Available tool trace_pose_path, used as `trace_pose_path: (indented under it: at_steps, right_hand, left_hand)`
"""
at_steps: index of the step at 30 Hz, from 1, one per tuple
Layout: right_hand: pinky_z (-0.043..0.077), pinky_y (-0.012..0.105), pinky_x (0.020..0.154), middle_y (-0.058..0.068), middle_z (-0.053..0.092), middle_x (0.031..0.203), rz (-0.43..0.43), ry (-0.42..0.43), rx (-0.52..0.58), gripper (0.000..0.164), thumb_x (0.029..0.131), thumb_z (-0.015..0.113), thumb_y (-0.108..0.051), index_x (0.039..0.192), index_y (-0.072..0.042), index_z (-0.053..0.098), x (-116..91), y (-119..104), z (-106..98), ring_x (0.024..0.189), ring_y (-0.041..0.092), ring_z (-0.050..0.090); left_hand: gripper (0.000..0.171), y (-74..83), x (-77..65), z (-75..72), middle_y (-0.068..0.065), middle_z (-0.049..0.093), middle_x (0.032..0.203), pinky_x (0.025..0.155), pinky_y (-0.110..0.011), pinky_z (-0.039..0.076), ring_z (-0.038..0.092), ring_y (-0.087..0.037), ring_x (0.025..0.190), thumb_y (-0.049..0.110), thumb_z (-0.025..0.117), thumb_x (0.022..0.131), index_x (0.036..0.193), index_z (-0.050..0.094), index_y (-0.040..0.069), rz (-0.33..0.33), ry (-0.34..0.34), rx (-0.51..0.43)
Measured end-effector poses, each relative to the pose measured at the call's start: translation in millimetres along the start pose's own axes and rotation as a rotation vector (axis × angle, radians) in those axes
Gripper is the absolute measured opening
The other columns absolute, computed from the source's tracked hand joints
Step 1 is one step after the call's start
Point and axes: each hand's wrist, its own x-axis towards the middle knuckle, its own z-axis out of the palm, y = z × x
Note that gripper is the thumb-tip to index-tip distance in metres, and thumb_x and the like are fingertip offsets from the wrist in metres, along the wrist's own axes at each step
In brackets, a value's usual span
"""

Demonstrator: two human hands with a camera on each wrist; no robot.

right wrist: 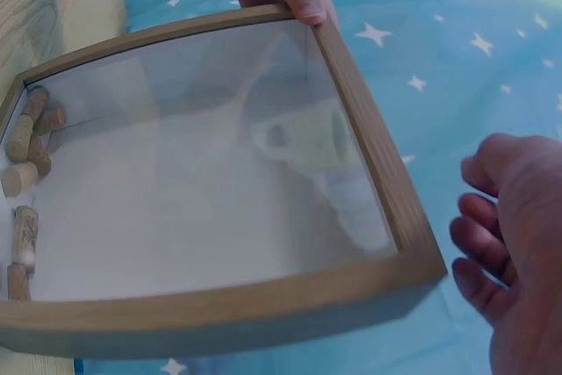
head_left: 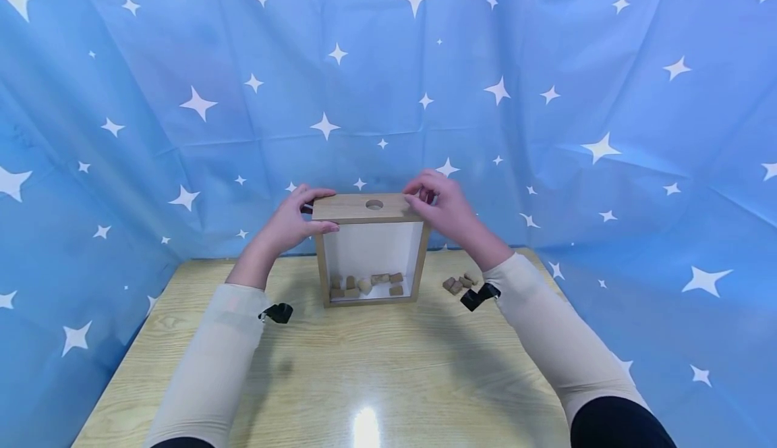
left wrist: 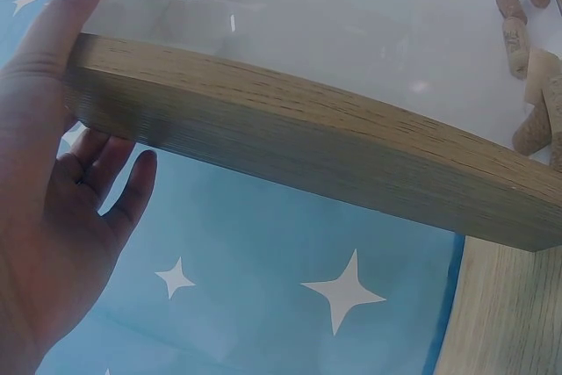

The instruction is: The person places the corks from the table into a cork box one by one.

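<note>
A shallow wooden shadow box (head_left: 369,209) with a clear front stands upright at the back of the table. A round hole (head_left: 373,204) is cut in its top edge. Several wine corks (head_left: 364,286) lie along the bottom inside. My left hand (head_left: 291,222) grips the box's top left corner, its thumb on the front and fingers behind. In the left wrist view, some fingers (left wrist: 132,191) show past the frame. My right hand (head_left: 446,205) hovers by the top right corner with loosely bent fingers; the right wrist view shows it (right wrist: 518,234) apart from the frame, holding nothing visible.
A small pile of loose corks (head_left: 461,282) lies on the wooden table (head_left: 328,367) to the right of the box, near my right sleeve. Close behind the table hangs a blue curtain (head_left: 376,84) with white stars, which also runs along both sides.
</note>
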Motion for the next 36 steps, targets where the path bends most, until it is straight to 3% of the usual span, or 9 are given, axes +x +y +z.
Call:
trace_pose_path:
  at_steps: [8, 12, 22, 36]
  right_hand:
    - [0.049, 0.025, 0.071, 0.007, 0.064, 0.093, 0.024, 0.091, 0.0, 0.006, 0.102, 0.077, 0.001, 0.106, 0.0, 0.08, -18, 12, -18, 0.08, 0.02, 0.058]
    - [0.049, 0.027, 0.071, 0.008, 0.064, 0.093, 0.078, 0.112, -0.015, 0.005, 0.103, 0.077, -0.002, 0.107, 0.0, 0.08, -35, 22, -26, 0.08, 0.021, 0.058]
    - [0.047, 0.027, 0.063, 0.009, 0.063, 0.097, 0.275, 0.077, -0.055, 0.007, 0.106, 0.076, -0.009, 0.111, -0.005, 0.079, -86, 57, -42, 0.077, 0.025, 0.057]
    - [0.053, 0.034, 0.072, 0.01, 0.067, 0.109, 0.398, -0.015, -0.16, 0.016, 0.107, 0.076, -0.012, 0.122, -0.006, 0.077, -134, 105, -46, 0.09, 0.027, 0.063]
  left_hand:
    - [0.072, 0.2, 0.0, -0.2, -0.005, 0.054, 0.137, 0.107, -0.06, 0.049, 0.054, -0.034, 0.128, 0.03, 0.093, 0.094, 0.158, 0.062, 0.024, -0.012, 0.0, 0.0]
    - [0.073, -0.5, -0.4, -0.7, -0.006, 0.054, 0.138, 0.107, -0.061, 0.048, 0.053, -0.034, 0.129, 0.03, 0.093, 0.094, 0.159, 0.061, 0.023, -0.011, -0.001, 0.005]
    - [0.074, -0.5, -0.2, 0.3, -0.006, 0.054, 0.138, 0.107, -0.06, 0.049, 0.054, -0.034, 0.129, 0.03, 0.094, 0.093, 0.159, 0.061, 0.02, 0.005, -0.006, -0.003]
    - [0.071, 1.3, -1.2, 0.5, -0.006, 0.054, 0.137, 0.106, -0.059, 0.05, 0.055, -0.034, 0.129, 0.029, 0.093, 0.093, 0.158, 0.062, 0.025, -0.005, -0.005, -0.003]
